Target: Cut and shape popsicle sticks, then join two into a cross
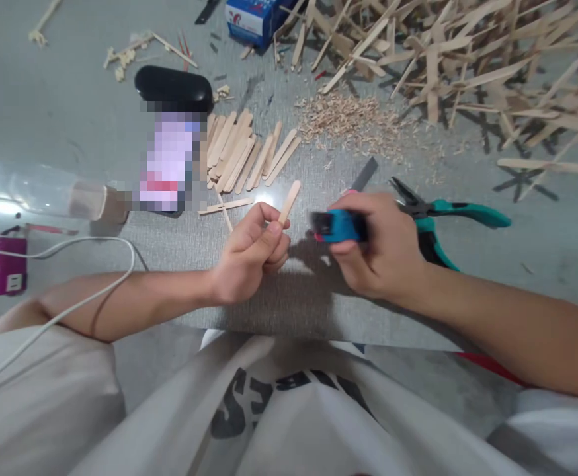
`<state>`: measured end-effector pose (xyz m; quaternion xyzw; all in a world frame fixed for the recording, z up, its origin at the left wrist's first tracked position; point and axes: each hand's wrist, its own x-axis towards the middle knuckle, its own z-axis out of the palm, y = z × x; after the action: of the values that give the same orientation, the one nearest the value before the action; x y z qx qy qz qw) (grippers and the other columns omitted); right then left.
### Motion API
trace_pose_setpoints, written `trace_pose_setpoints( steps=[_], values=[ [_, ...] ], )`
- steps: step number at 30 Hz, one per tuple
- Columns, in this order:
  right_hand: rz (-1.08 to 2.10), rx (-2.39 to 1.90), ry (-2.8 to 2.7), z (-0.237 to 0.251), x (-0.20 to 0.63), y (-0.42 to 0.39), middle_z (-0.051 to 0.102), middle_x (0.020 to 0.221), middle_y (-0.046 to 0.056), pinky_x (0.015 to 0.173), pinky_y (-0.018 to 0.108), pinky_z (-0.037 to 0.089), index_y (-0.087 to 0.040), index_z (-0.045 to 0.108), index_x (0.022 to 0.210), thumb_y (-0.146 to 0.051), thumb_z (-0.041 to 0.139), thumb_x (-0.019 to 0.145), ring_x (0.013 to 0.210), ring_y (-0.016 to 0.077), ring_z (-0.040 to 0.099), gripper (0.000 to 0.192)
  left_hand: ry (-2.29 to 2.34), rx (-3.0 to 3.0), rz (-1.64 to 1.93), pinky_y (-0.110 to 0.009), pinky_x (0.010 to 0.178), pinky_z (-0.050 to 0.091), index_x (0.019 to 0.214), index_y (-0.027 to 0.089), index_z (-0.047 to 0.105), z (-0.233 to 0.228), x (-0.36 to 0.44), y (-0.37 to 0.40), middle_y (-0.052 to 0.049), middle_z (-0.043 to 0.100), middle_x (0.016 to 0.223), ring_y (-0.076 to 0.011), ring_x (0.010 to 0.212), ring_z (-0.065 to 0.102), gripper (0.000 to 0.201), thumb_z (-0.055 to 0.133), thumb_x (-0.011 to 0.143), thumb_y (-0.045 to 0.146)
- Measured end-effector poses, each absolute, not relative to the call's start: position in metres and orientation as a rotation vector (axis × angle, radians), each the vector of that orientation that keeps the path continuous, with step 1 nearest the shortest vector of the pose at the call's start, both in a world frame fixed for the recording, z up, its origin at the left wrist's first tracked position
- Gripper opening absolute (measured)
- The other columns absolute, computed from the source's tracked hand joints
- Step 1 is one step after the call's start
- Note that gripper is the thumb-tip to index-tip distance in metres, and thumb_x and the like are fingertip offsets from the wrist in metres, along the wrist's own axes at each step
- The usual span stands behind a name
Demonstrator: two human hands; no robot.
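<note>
My left hand (258,250) is closed in a pinch round the lower end of a wooden craft stick (290,200), which points up and slightly right. To its right, my right hand (385,248) is closed round a small blue and black tool (339,225). Motion blurs that tool, and its exact kind does not show. A gap separates it from the stick. Just beyond my right hand is a flat grey strip (365,173) with a bit of pink at its near end. Teal-handled pliers (467,210) lie beside that hand, partly hidden by it.
A row of craft sticks (239,152) lies ahead, with wood shavings (348,119) beyond. Joined sticks (448,59) pile up at the far right. A phone (170,155), black case (174,88), clear container (45,188) and white cable (130,254) are on the left.
</note>
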<state>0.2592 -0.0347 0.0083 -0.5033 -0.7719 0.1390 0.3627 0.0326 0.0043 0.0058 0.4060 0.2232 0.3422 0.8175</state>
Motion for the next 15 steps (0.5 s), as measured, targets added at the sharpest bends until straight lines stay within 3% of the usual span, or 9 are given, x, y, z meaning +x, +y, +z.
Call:
trace_pose_setpoints(
  steps=[4,15],
  values=[
    [0.138,-1.301,-2.157,-0.006,0.274,-0.027,0.083,0.092,0.008,0.063,0.040,0.049,-0.023,0.076,0.122,-0.071,0.036,0.126,0.074,0.0253,0.077,0.063,0.476,0.883,0.732,-0.019,0.051,0.028,0.104,0.028,0.044,0.004,0.033,0.004,0.018,0.032,0.059,-0.0066,0.048,0.015,0.044,0.071,0.119,0.059],
    [0.120,-1.290,-2.266,0.000,0.278,-0.027,0.084,0.089,0.009,0.063,0.042,0.048,-0.021,0.080,0.121,-0.068,0.034,0.127,0.072,0.0253,0.076,0.066,0.476,0.863,0.714,-0.019,0.054,0.029,0.103,0.028,0.044,0.008,0.032,0.005,0.017,0.032,0.060,-0.0066,0.050,0.016,0.043,0.071,0.119,0.057]
  ],
)
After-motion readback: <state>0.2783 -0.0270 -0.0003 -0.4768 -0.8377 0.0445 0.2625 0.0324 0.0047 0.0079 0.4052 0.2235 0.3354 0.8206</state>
